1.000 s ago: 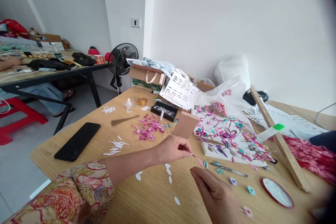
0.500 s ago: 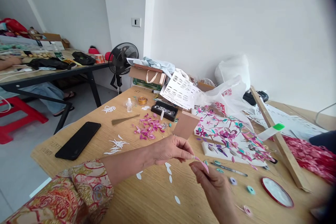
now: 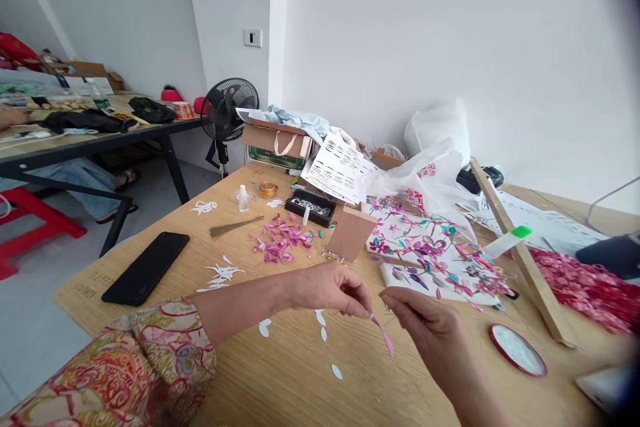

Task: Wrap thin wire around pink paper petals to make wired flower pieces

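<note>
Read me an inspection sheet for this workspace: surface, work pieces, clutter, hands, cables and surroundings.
Surface: wooden table, scattered with white cut-outs.
Work pieces: pink strip hanging from the left hand; loose pink petals in a spread pile beyond.
Clutter: black phone near the table's left edge; wooden bar and red-rimmed dish at the right.
Hands: left pinches the strip; right hand has its fingertips together close by, and any fine thread there is too small to tell.
Cables: white cable on the neighbouring table.
Surroundings: black fan behind; red stool at the left.
</note>
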`<state>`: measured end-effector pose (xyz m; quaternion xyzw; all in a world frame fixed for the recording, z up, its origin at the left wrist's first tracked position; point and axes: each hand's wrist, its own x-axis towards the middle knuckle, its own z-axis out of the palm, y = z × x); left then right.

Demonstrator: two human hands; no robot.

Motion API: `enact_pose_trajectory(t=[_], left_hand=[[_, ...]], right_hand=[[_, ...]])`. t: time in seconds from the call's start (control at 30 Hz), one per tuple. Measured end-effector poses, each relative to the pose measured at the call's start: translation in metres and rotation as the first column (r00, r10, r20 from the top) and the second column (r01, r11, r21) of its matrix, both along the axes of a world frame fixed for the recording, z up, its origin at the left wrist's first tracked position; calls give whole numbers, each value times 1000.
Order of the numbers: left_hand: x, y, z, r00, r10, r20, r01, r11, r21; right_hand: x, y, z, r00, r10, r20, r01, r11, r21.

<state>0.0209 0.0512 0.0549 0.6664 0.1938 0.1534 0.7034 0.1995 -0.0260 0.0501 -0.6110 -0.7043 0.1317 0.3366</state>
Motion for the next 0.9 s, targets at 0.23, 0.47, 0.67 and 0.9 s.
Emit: enact_pose_trajectory(t=[0.23, 0.47, 0.67, 0.9], left_hand=[[3, 0, -5, 964, 249, 95, -232, 960, -159], [9, 0, -13, 959, 283, -11, -224, 783, 580], [1, -5, -4, 996, 75, -50, -55, 944, 326], [0, -7, -2, 955, 291, 65, -285, 955, -81]], right_hand=[[-31, -3, -45, 988, -25, -153, 23, 1000, -18], [-35, -27, -17, 992, -30, 121, 16, 993, 113], [-2, -6, -4, 998, -37, 56, 36, 999, 27], [-29, -7, -44, 998, -31, -57, 31, 1000, -2]])
